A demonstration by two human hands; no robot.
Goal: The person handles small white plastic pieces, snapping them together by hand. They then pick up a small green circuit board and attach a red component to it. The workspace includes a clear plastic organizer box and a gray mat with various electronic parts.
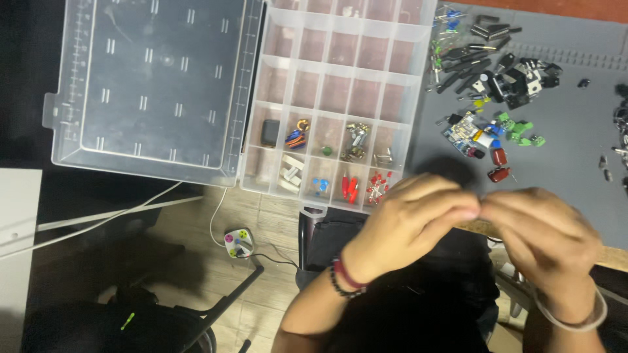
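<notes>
At about 5 o'clock in the view, just off the near edge of the counter, your two hands meet. Your left hand and your right hand bring their fingertips together at the middle, and the fingers are pinched narrow. They look like they are closed on something very small, but it is hidden between the tips, so I cannot tell what it is. Hands held this close to you and tip to tip suit a tiny piece that needs both hands.

At 12 o'clock from your hands sits the clear plastic box with many little square cells. Its lid lies folded open flat at 10 o'clock, so every cell is easy to reach. Only the cells nearest you have things in them. There are red lights and blue bits in the front row, and a small black block one row back. Each kind has its own cell, so they stay apart. The far cells look bare.

At 1 o'clock, on the grey mat, lies a loose pile of parts. It has black pieces, green blocks and dark red pieces. They are mixed together there, not in cells.

Down at 8 o'clock, on the floor, a white cable runs along near a small round thing with coloured dots.
</notes>
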